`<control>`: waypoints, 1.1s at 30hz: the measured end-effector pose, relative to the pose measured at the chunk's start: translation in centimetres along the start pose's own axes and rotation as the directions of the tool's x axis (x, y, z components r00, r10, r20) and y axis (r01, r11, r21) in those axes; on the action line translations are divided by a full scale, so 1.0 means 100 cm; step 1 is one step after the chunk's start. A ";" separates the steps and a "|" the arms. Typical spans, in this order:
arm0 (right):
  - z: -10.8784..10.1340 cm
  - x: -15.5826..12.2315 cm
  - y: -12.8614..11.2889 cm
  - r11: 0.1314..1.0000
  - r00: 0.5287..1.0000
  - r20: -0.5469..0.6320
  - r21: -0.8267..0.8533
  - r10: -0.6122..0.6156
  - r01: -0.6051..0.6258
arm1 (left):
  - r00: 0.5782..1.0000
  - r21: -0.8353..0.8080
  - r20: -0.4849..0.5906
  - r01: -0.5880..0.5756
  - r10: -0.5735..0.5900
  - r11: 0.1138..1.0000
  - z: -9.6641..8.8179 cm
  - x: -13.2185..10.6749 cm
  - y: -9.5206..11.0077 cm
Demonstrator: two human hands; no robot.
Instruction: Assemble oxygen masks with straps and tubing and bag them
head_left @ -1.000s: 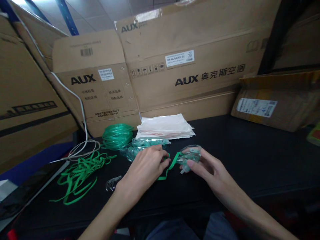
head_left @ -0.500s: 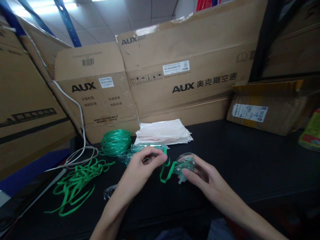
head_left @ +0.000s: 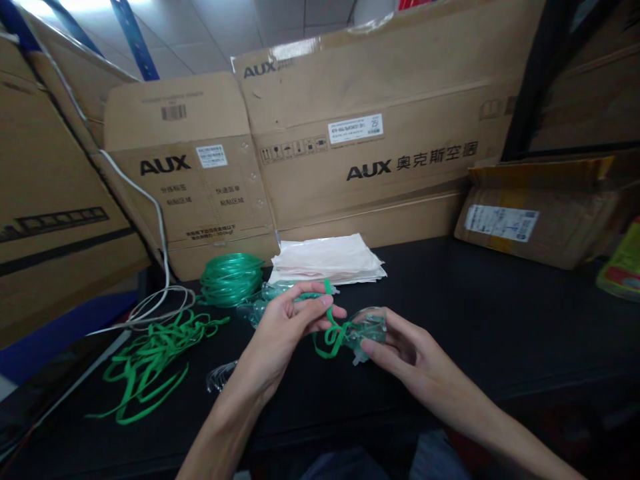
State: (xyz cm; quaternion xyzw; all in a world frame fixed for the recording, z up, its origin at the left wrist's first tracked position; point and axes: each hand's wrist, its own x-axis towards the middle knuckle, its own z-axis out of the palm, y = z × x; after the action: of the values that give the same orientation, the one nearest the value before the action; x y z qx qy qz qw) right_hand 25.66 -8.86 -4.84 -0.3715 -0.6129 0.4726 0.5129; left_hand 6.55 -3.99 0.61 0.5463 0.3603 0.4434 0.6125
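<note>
My right hand [head_left: 400,348] grips a clear plastic mask [head_left: 369,327] just above the black table [head_left: 500,320]. A green elastic strap [head_left: 330,333] hangs looped from the mask's left side. My left hand [head_left: 287,327] pinches the strap's free end between thumb and fingers, lifted a little above the mask. Behind my left hand lie more clear masks [head_left: 273,297], partly hidden by it.
A coil of green tubing [head_left: 231,278] and a stack of white bags [head_left: 327,260] sit behind. Loose green straps [head_left: 150,360] and a white cable [head_left: 160,300] lie at left. Small clear parts [head_left: 220,377] rest by my left wrist. Cardboard boxes [head_left: 360,133] wall the back.
My left hand has lifted the strap end up off the table, so the strap now curls into a loop beside the mask. My right hand has kept the mask nearly still.
</note>
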 end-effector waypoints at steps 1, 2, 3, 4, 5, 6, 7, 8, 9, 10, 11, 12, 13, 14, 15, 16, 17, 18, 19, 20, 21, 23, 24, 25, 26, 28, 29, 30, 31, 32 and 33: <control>0.000 0.000 0.000 1.000 1.000 0.001 0.007 0.000 0.000 | 1.000 -0.003 0.012 0.006 -0.006 1.000 0.000 0.000 -0.001; 0.000 0.000 0.000 1.000 1.000 0.003 0.014 -0.005 0.005 | 1.000 -0.007 0.023 0.011 -0.010 1.000 0.000 0.000 -0.002; 0.000 0.000 0.001 1.000 1.000 0.008 0.020 -0.011 0.011 | 0.999 -0.012 0.033 0.015 -0.015 1.000 0.001 -0.001 -0.003; -0.001 0.000 0.001 1.000 1.000 0.012 0.020 -0.015 0.015 | 0.999 -0.016 0.040 0.016 -0.016 1.000 0.001 -0.001 -0.004; -0.001 0.000 0.002 1.000 1.000 0.016 0.015 -0.020 0.020 | 0.999 -0.015 0.043 0.014 -0.013 1.000 0.002 -0.001 -0.004; -0.001 -0.001 0.002 1.000 0.999 0.021 0.008 -0.025 0.025 | 0.999 -0.009 0.046 0.009 -0.009 1.000 0.002 -0.001 -0.005; -0.001 -0.001 0.003 1.000 0.999 0.024 0.000 -0.028 0.028 | 0.999 0.002 0.052 0.000 0.000 1.000 0.003 -0.001 -0.005; -0.002 -0.001 0.003 1.000 0.999 0.027 -0.005 -0.028 0.028 | 0.998 0.018 0.062 -0.011 0.010 1.000 0.003 -0.001 -0.006; -0.002 -0.001 0.003 1.000 0.999 0.027 -0.004 -0.026 0.026 | 0.997 0.036 0.076 -0.024 0.022 0.999 0.003 -0.001 -0.006; -0.002 -0.001 0.003 1.000 0.999 0.026 0.002 -0.022 0.022 | 0.995 0.052 0.089 -0.037 0.032 0.998 0.003 -0.001 -0.007; -0.001 -0.001 0.002 1.000 1.000 0.023 0.010 -0.017 0.017 | 0.994 0.066 0.100 -0.049 0.042 0.997 0.003 0.000 -0.007; -0.001 -0.002 0.001 1.000 1.000 0.019 0.018 -0.012 0.012 | 0.993 0.076 0.107 -0.065 0.056 0.995 0.002 0.000 -0.007; -0.001 -0.002 0.001 1.000 1.000 0.018 0.024 -0.008 0.008 | 0.992 0.085 0.106 -0.083 0.073 0.993 0.002 0.000 -0.008; -0.001 -0.002 0.000 1.000 1.000 0.020 0.025 -0.006 0.005 | 0.991 0.096 0.099 -0.100 0.090 0.990 0.002 0.000 -0.008; -0.001 -0.003 -0.001 1.000 1.000 0.028 0.021 -0.005 0.004 | 0.990 0.110 0.088 -0.117 0.107 0.987 0.002 0.000 -0.008; -0.001 -0.003 -0.002 1.000 0.999 0.040 0.015 -0.003 0.002 | 0.990 0.125 0.076 -0.128 0.119 0.984 0.002 0.000 -0.008; 0.000 -0.004 -0.002 1.000 0.998 0.056 0.011 0.000 -0.001 | 0.990 0.136 0.066 -0.132 0.124 0.982 0.003 0.000 -0.007; 0.000 -0.005 -0.003 1.000 0.997 0.073 0.010 0.004 -0.005 | 0.991 0.142 0.058 -0.127 0.120 0.982 0.003 -0.001 -0.007; 0.000 -0.005 -0.003 1.000 0.996 0.087 0.013 0.009 -0.010 | 0.992 0.144 0.053 -0.119 0.112 0.982 0.003 -0.001 -0.007; 0.000 -0.005 -0.003 1.000 0.995 0.097 0.019 0.013 -0.014 | 0.993 0.143 0.050 -0.110 0.104 0.984 0.003 -0.001 -0.007; 0.000 -0.005 -0.002 0.999 0.994 0.104 0.027 0.017 -0.020 | 0.994 0.138 0.048 -0.104 0.098 0.985 0.003 -0.001 -0.007; 0.000 -0.004 -0.002 0.999 0.994 0.108 0.040 0.028 -0.032 | 0.995 0.132 0.046 -0.098 0.092 0.986 0.003 0.000 -0.007; 0.000 -0.004 -0.001 0.999 0.994 0.107 0.041 0.030 -0.035 | 0.995 0.134 0.048 -0.098 0.092 0.986 0.002 0.000 -0.007; 0.000 -0.004 -0.001 0.999 0.994 0.103 0.040 0.032 -0.036 | 0.994 0.139 0.056 -0.099 0.092 0.985 0.002 0.000 -0.007; 0.000 -0.004 0.000 0.999 0.995 0.097 0.038 0.030 -0.033 | 0.994 0.148 0.073 -0.096 0.086 0.984 0.002 0.000 -0.007; -0.001 -0.003 0.001 0.999 0.997 0.079 0.032 0.016 -0.019 | 0.991 0.169 0.123 -0.078 0.057 0.982 0.002 0.000 -0.006; -0.001 -0.003 0.001 0.999 0.998 0.069 0.033 0.008 -0.010 | 0.988 0.179 0.153 -0.064 0.036 0.982 0.001 0.000 -0.006; -0.001 -0.003 0.001 0.999 0.998 0.062 0.036 0.001 -0.004 | 0.983 0.184 0.181 -0.050 0.016 0.982 0.001 -0.001 -0.006; -0.002 -0.003 0.001 0.999 0.998 0.057 0.042 -0.005 0.003 | 0.979 0.184 0.205 -0.038 -0.001 0.982 0.001 -0.001 -0.005; -0.002 -0.002 0.000 0.999 0.998 0.054 0.050 -0.014 0.012 | 0.974 0.183 0.225 -0.029 -0.013 0.983 0.000 -0.002 -0.005; -0.002 -0.002 0.000 0.998 0.998 0.053 0.060 -0.024 0.021 | 0.970 0.182 0.242 -0.023 -0.022 0.983 -0.001 -0.003 -0.004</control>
State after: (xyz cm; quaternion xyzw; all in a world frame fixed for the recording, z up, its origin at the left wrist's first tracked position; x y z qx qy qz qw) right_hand 25.89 -8.99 -4.86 -0.3364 -0.6163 0.4947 0.5121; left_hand 6.45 -4.23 0.17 0.6505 0.3218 0.3383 0.5991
